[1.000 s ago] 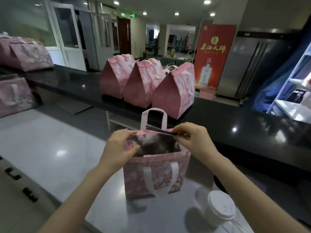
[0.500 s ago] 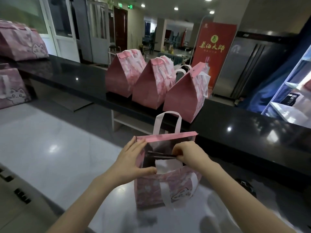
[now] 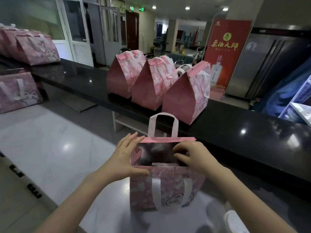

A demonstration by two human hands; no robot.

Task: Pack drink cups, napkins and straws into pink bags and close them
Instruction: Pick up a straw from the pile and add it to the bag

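An open pink bag (image 3: 166, 187) with white handles stands on the grey table in front of me. My left hand (image 3: 124, 158) grips its left side, thumb on the front wall and fingers at the rear rim. My right hand (image 3: 191, 157) is in the bag's mouth at the right, fingers pinched on dark straws (image 3: 180, 161) that are mostly hidden inside. Something white (image 3: 163, 164) shows inside the bag; I cannot tell whether it is a napkin or a cup lid. A white-lidded drink cup (image 3: 235, 221) stands at the lower right.
Three closed pink bags (image 3: 151, 84) stand in a row on the black counter (image 3: 235, 132) behind the open bag. More pink bags sit at the far left, on the counter (image 3: 33, 49) and lower down (image 3: 16, 93). A red banner (image 3: 225, 52) stands beyond.
My right hand has carried the dark straws from the bag's rim down into its mouth. My left hand has shifted to grip the bag's left side. The view has tilted down and closer.
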